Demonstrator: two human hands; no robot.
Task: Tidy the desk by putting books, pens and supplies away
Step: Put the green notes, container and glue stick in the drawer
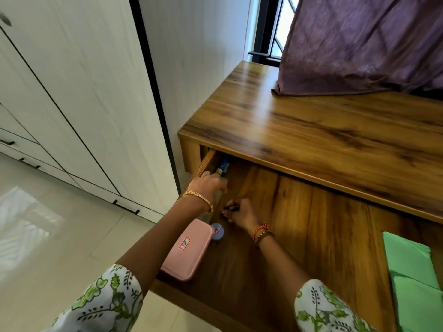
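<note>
Both hands deep in the open drawer [299, 212]: left hand [211, 184] grip closed around a blue-yellow item [221, 167] at its back-left corner, right hand [241, 212] pinching a dark pen [231, 208]; pink case [185, 250] and small blue jar [217, 231] crowd its left wall.

Pink box [185, 250] w/ red-white label, pale blue tub [217, 231], green paper [412, 271], purple curtain [364, 44], brown woodgrain desk [311, 125], green-leaf-print white sleeves [107, 303].

We see the drawer [275, 212] pulled out below the wooden counter [311, 130]. Our left hand [211, 185], at about 10 o'clock of the drawer, closes on a blue and yellow item [221, 166] by the far left corner. Our right hand [242, 213], just beside it toward 4 o'clock, curls its grip around a dark pen [231, 208]. A pink case [187, 250] and a small blue round container [217, 231] lie at 8 o'clock, green paper [412, 271] at 4 o'clock
</note>
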